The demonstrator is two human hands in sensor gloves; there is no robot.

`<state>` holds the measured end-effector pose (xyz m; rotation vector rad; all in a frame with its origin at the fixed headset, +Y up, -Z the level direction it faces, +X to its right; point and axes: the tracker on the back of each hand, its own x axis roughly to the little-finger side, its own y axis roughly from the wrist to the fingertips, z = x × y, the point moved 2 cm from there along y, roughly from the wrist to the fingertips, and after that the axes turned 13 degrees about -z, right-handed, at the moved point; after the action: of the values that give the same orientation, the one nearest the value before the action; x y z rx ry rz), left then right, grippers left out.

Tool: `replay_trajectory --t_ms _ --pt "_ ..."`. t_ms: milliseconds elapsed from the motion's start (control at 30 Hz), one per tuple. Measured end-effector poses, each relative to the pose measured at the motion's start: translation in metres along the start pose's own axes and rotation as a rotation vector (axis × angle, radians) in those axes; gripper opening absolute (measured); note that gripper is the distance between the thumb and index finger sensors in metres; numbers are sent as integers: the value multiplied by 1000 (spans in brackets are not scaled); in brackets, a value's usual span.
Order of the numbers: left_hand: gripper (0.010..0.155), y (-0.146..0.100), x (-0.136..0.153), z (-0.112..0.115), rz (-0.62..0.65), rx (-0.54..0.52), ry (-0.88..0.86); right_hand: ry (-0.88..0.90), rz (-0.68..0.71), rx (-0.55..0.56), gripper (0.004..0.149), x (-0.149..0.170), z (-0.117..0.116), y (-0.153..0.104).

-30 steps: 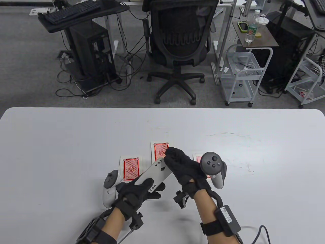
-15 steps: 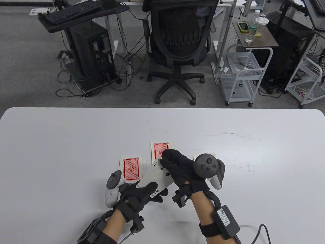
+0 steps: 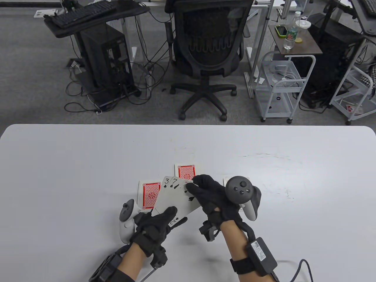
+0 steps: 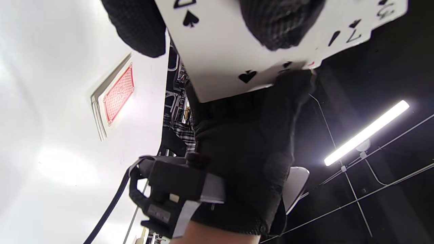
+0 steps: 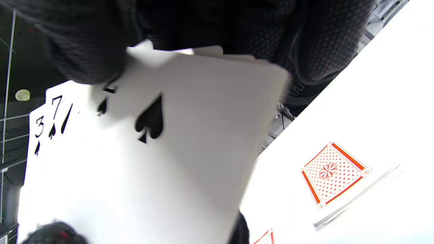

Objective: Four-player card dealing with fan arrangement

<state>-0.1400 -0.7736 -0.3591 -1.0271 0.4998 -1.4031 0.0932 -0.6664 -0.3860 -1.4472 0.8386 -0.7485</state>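
1. The left hand (image 3: 155, 224) gripped the near end of the face-up cards (image 3: 176, 198), thumb curled on top.
2. The right hand (image 3: 210, 195) pinched their far edge; where one two of spades had shown a second ago, a three and seven now peeked out, so fanning had begun.
3. Beyond, three face-down piles (image 3: 185, 171) lay on the bench (image 3: 73, 164).

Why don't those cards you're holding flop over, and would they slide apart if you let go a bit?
The fanned cards look thin yet fairly stiff: they stay flat though the left hand and right hand pinch only their edges. Their smooth faces probably slip easily, since the 3 and 7 corners have slid out.
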Motion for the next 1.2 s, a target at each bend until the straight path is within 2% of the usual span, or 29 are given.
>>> replay_trajectory --t_ms 33,133,267,333,433,533,600,633,700,733,833,900,967,1033,1133,1200 --pt "52 0 1 0 1 0 5 51 45 3 44 -2 -1 0" --pt "52 -1 3 -4 9 -2 -63 91 61 -22 41 -6 -2 0" --pt "52 -2 0 -6 29 -1 -73 187 80 -90 45 -3 -3 3" --pt "52 -2 -1 -4 24 -5 -42 223 54 -77 55 0 -3 2" --pt "53 -2 -1 -2 20 1 -17 174 84 11 44 -3 0 1" --pt "53 -2 0 -3 24 8 -50 189 129 -29 45 -6 0 2" --pt "53 -2 -1 -3 36 16 -66 213 147 -61 47 -6 -2 4" --pt "53 -2 -1 -4 44 14 -77 233 114 -92 48 -2 -2 5" --pt "54 -3 -2 -4 56 4 -103 226 37 -107 62 7 -1 6" --pt "54 -4 -2 -5 57 2 -101 207 19 -101 63 10 0 7" --pt "54 -4 -3 -5 44 -14 -42 146 40 -90 55 9 -2 8" --pt "54 -3 -1 -3 38 -2 -38 163 37 -41 41 4 -4 5" --pt "54 -3 0 -4 42 -3 -83 125 81 -15 40 -1 -3 6" --pt "54 -4 -2 -6 53 2 -91 149 81 -37 41 1 -3 7" --pt "55 -5 -4 -8 78 -6 -144 207 4 -113 62 12 -4 10" --pt "55 -6 -5 -9 87 -11 -150 127 -7 -118 60 15 -4 12"
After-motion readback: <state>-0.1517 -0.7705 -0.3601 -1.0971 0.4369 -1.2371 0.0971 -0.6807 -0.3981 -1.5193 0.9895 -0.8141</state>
